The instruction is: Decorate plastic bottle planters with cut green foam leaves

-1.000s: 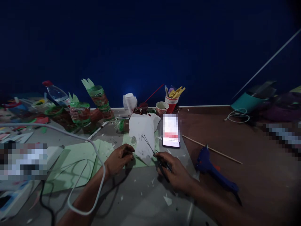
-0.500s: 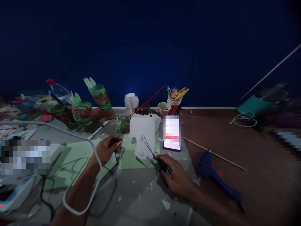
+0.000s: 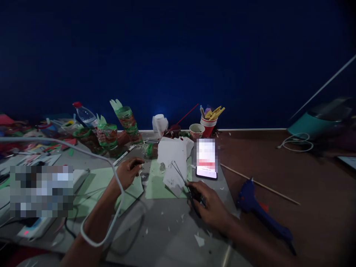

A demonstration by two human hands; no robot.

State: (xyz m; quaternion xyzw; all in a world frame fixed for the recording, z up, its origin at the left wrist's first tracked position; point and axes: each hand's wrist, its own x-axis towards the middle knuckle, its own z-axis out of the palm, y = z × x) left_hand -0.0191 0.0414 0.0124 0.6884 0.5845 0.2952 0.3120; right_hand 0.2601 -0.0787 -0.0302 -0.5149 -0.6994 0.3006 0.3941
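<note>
My left hand [image 3: 129, 173] hovers left of the white paper, thumb and fingers curled together around a small pale paper scrap [image 3: 142, 165]. In my right hand [image 3: 210, 205] is a pair of scissors [image 3: 191, 194], its slim blades pointing up and left over the cut white paper [image 3: 172, 155]. The blade tips look slightly apart. That white paper has a jagged edge and lies partly on a light green sheet [image 3: 155, 187]. Another green sheet [image 3: 130, 202] lies under my left forearm. A white cable loop [image 3: 122, 189] crosses in front of that forearm.
A lit phone [image 3: 206, 173] lies right of the paper. Further right are a blue glue gun [image 3: 251, 200] and a thin wooden stick [image 3: 267, 186]. Behind stand paper cups [image 3: 197, 129], green-and-brown bottle pieces [image 3: 107, 135] and a water bottle [image 3: 85, 115]. Paper scraps [image 3: 199, 239] litter the front.
The whole view has shifted, so the table things sit further right in the picture. My right hand still holds the scissors over the paper; my left hand has barely moved.
</note>
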